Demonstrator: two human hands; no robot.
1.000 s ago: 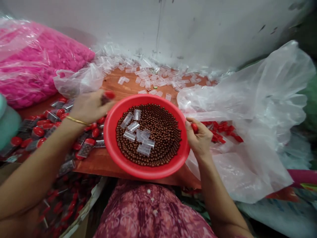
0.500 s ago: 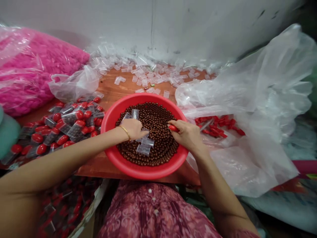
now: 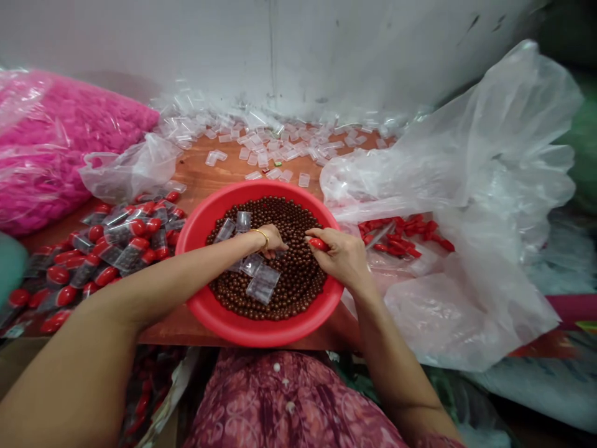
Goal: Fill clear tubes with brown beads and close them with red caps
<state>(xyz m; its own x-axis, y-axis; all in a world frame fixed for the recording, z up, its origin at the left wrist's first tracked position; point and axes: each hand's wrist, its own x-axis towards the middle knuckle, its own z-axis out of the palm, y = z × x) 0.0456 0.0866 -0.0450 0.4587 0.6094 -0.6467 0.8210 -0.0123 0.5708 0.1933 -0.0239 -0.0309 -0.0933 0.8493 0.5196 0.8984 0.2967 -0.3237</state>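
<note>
The right hand [image 3: 340,256] is clamped on a red cap [image 3: 318,244], pinched between thumb and bent fingers above the right side of the bowl's contents. The left hand [image 3: 271,239] reaches in from the left, its fingers curled down at the brown beads [image 3: 284,295]; a clear bit shows at the fingertips, but I cannot tell whether they grip it. A gold bangle [image 3: 262,236] circles that wrist.

Both hands are over the red bowl [image 3: 185,242], which stands at the near edge of the table [image 3: 193,163]. Clear tubes [image 3: 263,283] lie on the beads, left of centre and near. To the left of the bowl is a heap of red-capped tubes [image 3: 122,241], with a bag of pink pieces [image 3: 69,137] farther off. Loose clear pieces [image 3: 261,148] are scattered on the far side, before the wall [image 3: 336,56]. To the right, red pieces [image 3: 405,241] lie by a crumpled plastic bag [image 3: 466,305].
</note>
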